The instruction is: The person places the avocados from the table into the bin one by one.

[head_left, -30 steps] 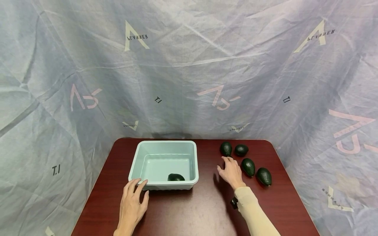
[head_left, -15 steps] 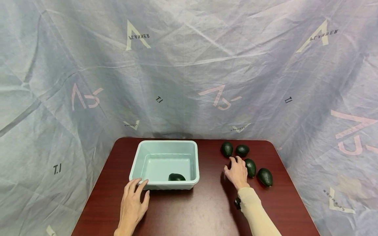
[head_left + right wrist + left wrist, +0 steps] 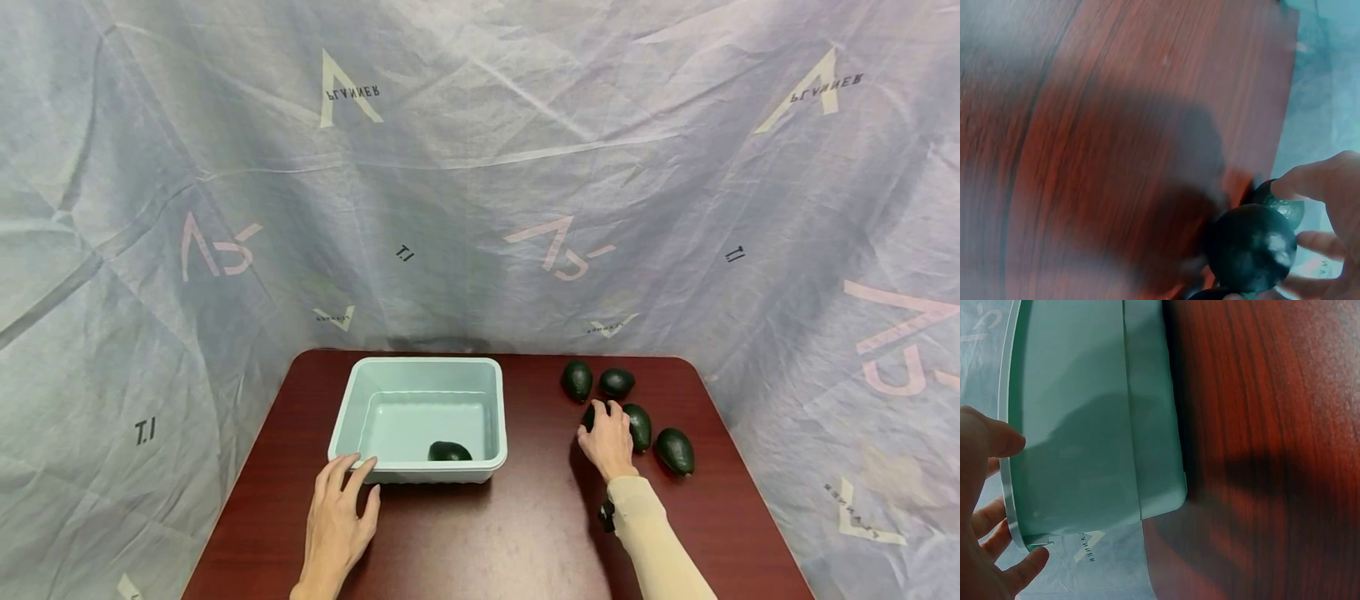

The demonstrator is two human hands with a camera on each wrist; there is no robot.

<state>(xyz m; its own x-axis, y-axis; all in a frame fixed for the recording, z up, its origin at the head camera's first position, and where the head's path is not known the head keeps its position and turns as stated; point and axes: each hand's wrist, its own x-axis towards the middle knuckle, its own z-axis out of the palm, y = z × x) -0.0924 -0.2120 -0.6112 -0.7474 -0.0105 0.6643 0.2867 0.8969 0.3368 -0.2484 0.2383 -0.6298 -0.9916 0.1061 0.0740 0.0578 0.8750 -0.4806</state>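
Note:
My right hand (image 3: 609, 440) has its fingers and thumb around a dark green avocado (image 3: 1250, 247) on the table; the hand covers most of it in the head view. Close by lie other avocados: one at the back (image 3: 577, 381), a second beside it (image 3: 617, 382), and another just right of the hand (image 3: 640, 427). My left hand (image 3: 336, 521) rests with relaxed fingers on the front left corner of a pale green plastic bin (image 3: 420, 477). In the left wrist view its fingertips (image 3: 1013, 442) overlap the bin's rim. A single avocado (image 3: 450, 451) lies inside the bin.
One more avocado (image 3: 675, 452) lies farthest right on the dark red wooden table (image 3: 487, 542). A wrinkled grey printed sheet (image 3: 465, 192) hangs behind the table and along both sides.
My right hand has moved right, away from the back left avocado, and its fingers have come around the avocado under it. The left hand has stayed at the bin's rim.

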